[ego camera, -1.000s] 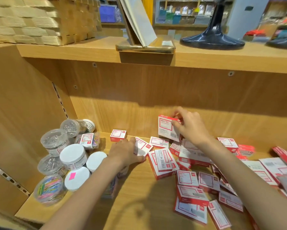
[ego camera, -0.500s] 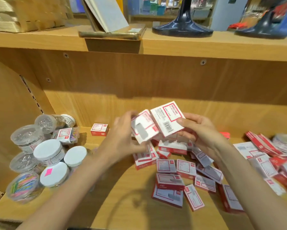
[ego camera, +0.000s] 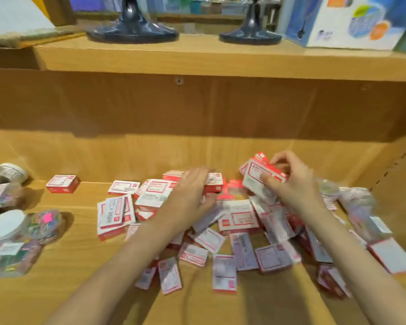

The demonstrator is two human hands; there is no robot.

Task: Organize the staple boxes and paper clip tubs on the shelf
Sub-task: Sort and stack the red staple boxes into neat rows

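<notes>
Both forearms and hands [ego camera: 192,193] are bare, sleeveless.

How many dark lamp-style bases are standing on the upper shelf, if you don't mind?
2. One dark base stands left of centre on the upper shelf; the other stands to its right, beside the blue box. More may lie outside the frame.

Warm overhead light; heavy motion blur; wide-angle bending at edges.
</notes>
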